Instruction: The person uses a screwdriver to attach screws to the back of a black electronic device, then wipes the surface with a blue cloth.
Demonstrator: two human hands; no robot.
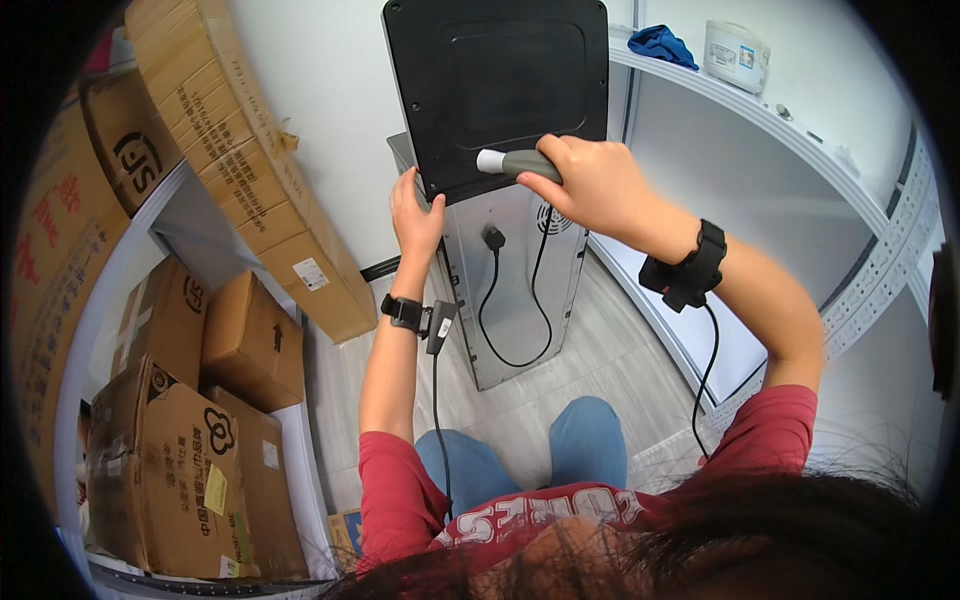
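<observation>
A black flat panel (497,80), the back of a screen, stands on a silver metal column (515,300) in front of me. My left hand (414,215) rests open-fingered on the panel's lower left edge. My right hand (590,180) is closed around a grey tool handle with a white tip (515,162), held against the panel's lower edge. A black cable (500,310) plugs into the column's back and loops down. Both wrists wear black bands with cables.
Cardboard boxes (190,420) are stacked on white shelving at the left, and a long box (240,150) leans on the wall. White shelves (800,150) at the right hold a blue cloth (660,45) and a white rice cooker (735,55). Grey wood-look floor lies below.
</observation>
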